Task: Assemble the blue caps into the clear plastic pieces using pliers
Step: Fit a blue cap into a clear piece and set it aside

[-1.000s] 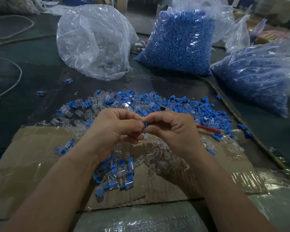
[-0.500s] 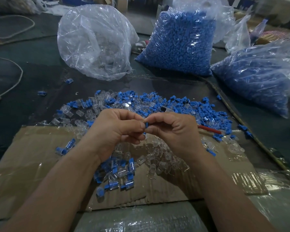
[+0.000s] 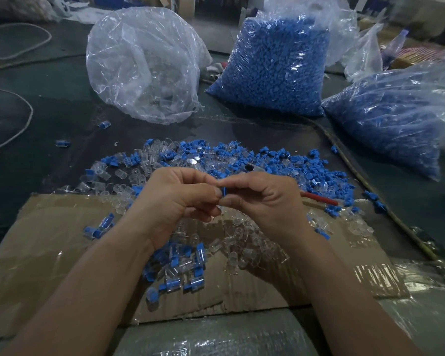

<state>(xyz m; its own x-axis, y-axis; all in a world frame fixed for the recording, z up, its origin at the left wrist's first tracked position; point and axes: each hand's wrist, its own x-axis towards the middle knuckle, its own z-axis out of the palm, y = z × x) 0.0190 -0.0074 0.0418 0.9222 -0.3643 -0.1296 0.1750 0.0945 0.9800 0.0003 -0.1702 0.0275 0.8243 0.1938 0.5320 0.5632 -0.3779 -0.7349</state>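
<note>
Left hand (image 3: 175, 201) and right hand (image 3: 263, 201) fingertip to fingertip, both pinching one small blue plastic cap (image 3: 224, 191) between them, red-handled pliers (image 3: 319, 199) lying at their 3 o'clock, heap of loose blue caps and clear plastic pieces (image 3: 195, 155) at 12 o'clock

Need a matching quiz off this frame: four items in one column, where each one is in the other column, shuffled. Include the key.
Items
1. blue cap
2. pliers
3. clear bag
4. assembled pieces

Places
A. back left, beyond the loose pile
B. pinched between left hand and right hand
C. on the cardboard, between the forearms
D. partly hidden behind the right hand, red handle sticking out to the right

Pairs: 1-B, 2-D, 3-A, 4-C
</note>
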